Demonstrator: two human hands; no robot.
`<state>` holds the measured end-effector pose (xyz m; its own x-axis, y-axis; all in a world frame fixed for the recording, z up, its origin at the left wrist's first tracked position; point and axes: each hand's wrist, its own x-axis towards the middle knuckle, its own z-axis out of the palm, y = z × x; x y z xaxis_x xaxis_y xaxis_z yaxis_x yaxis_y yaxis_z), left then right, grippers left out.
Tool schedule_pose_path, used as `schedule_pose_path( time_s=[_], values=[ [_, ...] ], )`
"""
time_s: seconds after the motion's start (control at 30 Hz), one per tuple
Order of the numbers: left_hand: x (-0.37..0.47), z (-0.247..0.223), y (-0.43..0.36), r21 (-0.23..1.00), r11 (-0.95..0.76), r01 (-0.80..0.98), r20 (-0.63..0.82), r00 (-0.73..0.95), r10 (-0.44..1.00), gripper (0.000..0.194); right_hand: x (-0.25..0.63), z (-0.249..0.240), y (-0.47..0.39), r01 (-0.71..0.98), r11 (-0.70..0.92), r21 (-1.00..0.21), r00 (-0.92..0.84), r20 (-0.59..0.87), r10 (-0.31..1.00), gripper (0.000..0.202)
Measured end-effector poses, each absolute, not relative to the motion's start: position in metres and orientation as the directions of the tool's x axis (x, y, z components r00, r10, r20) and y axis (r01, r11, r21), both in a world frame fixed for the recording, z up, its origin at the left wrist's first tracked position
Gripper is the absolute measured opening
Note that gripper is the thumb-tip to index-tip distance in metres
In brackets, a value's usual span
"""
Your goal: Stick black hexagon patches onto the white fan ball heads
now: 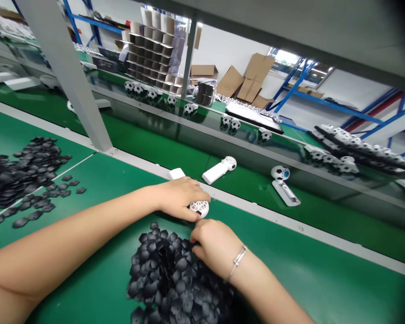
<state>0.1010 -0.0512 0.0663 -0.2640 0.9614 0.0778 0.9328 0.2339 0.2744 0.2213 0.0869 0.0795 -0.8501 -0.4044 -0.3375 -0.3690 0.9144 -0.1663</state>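
We saw the left hand (180, 195) curled over a small white plastic hand fan with a round, honeycomb-patterned head (200, 208), its fingers pressed together across the top so that most of the body was hidden; only the perforated head and the squared handle end behind the wrist showed. The fan lay on the smooth green mat (307, 270), just beside the metal rail of the conveyor. The right hand (213, 245), a thin silver bangle (236, 262) on its wrist, rested on a heap of thin, matte black pentagon-shaped pieces (168, 279); its fingertips were bent down into the pile near the fan head, and we could not tell whether they pinched a piece. The heap was cut off by the lower edge. A second, flatter scatter of black pieces (23, 171) lay well apart at the left, blurred. On the belt beyond rested another white fan (219, 170).
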Motion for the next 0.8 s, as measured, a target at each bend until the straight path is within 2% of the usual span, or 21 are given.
schedule_pose_path(
  time_s=[0.1,0.2,0.27,0.4,0.5,0.57,0.67,0.8],
  values=[
    [0.113,0.073,-0.051,0.096,0.384,0.918,0.072,-0.391,0.918,0.054,0.226,0.078,0.069,-0.369,0.928,-0.045,-0.847,-0.395,-0.355,0.022],
    [0.125,0.079,-0.050,0.054,0.612,0.789,-0.058,-0.609,0.791,0.058,0.229,0.079,0.062,-0.364,0.931,-0.012,-0.868,-0.358,-0.344,0.023],
    [0.127,0.082,-0.051,0.102,0.641,0.760,-0.150,-0.626,0.766,0.056,0.230,0.083,0.069,-0.363,0.930,-0.061,-0.886,-0.286,-0.365,0.019],
    [0.118,0.087,-0.060,0.193,0.461,0.866,-0.189,-0.428,0.884,0.052,0.223,0.091,0.100,-0.337,0.898,-0.285,-0.929,-0.057,-0.366,0.012],
    [0.111,0.087,-0.065,0.242,0.399,0.884,-0.208,-0.354,0.912,0.052,0.213,0.089,0.117,-0.352,0.800,-0.486,-0.931,0.095,-0.352,0.017],
    [0.109,0.084,-0.065,0.264,0.397,0.879,-0.204,-0.352,0.914,0.053,0.208,0.083,0.120,-0.405,0.712,-0.574,-0.908,0.157,-0.389,0.019],
    [0.109,0.081,-0.062,0.272,0.405,0.873,-0.203,-0.359,0.911,0.051,0.204,0.074,0.118,-0.479,0.619,-0.622,-0.864,0.207,-0.460,0.024],
    [0.111,0.083,-0.060,0.267,0.423,0.866,-0.230,-0.369,0.901,0.060,0.206,0.068,0.112,-0.524,0.607,-0.598,-0.831,0.204,-0.517,0.024]
  ],
)
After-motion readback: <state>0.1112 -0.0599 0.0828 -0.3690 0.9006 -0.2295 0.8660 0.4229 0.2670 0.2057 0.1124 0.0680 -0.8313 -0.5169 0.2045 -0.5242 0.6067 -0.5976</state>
